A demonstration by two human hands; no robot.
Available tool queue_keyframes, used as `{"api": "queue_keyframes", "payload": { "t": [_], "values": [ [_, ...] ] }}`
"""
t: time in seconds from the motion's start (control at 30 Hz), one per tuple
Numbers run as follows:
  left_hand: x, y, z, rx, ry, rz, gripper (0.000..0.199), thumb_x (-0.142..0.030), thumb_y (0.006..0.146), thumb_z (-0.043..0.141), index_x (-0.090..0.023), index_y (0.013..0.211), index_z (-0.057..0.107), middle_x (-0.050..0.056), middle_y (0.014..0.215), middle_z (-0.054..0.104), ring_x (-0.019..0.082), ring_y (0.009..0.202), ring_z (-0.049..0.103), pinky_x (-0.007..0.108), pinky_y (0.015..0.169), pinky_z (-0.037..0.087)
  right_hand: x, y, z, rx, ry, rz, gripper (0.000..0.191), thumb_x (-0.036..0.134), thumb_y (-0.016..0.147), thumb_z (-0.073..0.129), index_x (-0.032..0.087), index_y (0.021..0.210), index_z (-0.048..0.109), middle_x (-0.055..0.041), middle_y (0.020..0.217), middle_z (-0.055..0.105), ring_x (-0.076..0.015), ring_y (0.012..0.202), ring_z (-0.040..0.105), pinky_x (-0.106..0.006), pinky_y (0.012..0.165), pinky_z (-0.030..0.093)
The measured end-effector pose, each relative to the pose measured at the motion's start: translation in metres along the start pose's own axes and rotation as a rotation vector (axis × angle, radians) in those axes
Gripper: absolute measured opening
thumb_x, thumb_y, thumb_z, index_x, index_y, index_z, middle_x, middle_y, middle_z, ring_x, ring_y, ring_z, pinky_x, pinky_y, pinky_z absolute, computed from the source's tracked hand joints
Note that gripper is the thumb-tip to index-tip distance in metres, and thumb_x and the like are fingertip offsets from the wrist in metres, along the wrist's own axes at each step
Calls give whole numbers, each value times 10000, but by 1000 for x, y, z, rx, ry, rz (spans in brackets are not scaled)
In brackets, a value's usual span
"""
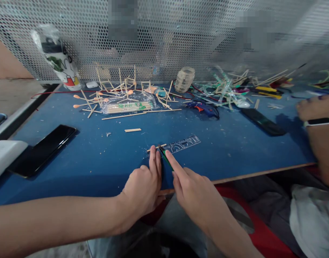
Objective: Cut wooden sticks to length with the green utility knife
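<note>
My left hand [145,179] presses with two outstretched fingers on a short wooden stick [151,149] and the end of a clear ruler [182,144] on the blue table [99,150]. In my right hand [191,186] is a green cutter [167,159], the index finger lying along it. The cutter's tip meets the stick just right of my left fingertips. Short cut stick pieces [132,130] lie farther back, left of my hands.
Behind are a bag of sticks [126,106], stick frames [121,86], a jar [184,79] and a blue glue gun [203,108]. Phones [46,148] lie at both sides; a bottle [62,66] stands back left. Another person's arm [320,139] rests at right.
</note>
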State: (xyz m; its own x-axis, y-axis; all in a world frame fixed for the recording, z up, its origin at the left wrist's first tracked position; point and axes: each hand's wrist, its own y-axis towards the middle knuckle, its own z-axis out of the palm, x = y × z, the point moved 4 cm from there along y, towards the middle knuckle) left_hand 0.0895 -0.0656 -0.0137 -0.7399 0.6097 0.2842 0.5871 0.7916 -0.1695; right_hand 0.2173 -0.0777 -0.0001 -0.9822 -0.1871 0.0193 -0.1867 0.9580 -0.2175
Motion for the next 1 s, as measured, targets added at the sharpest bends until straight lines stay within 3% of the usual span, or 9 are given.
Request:
{"api": "queue_keyframes", "payload": {
  "t": [0.27,0.63,0.87,1.0],
  "values": [
    [0,1,-3,17,-18,-16,1039,-637,952,595,48,1647,238,400,1649,144,286,677,710,378,467,540,-4,0,5,-98,71,-42,715,170,1042,399,269,1703,145,-80,991,771,-265,772,754,-370,622,569],
    [0,0,-4,31,11,1,1058,-657,970,557,81,1640,203,418,1634,109,274,675,718,363,472,551,-4,-1,5,-64,42,-23,719,174,1050,404,282,1703,121,-96,1036,770,-270,785,759,-380,644,577],
    [0,2,-7,61,70,22,1025,-524,952,649,87,1638,195,428,1620,129,243,644,711,325,447,510,0,-1,1,-21,-5,-6,743,178,1046,432,291,1705,107,-86,1041,780,-261,771,760,-349,607,544],
    [-1,4,-6,58,85,42,1087,-581,924,653,99,1633,188,450,1603,173,235,596,695,329,420,477,3,0,-3,22,-8,11,778,139,1016,447,258,1707,109,-72,995,792,-261,751,755,-343,599,519]
  ]
}}
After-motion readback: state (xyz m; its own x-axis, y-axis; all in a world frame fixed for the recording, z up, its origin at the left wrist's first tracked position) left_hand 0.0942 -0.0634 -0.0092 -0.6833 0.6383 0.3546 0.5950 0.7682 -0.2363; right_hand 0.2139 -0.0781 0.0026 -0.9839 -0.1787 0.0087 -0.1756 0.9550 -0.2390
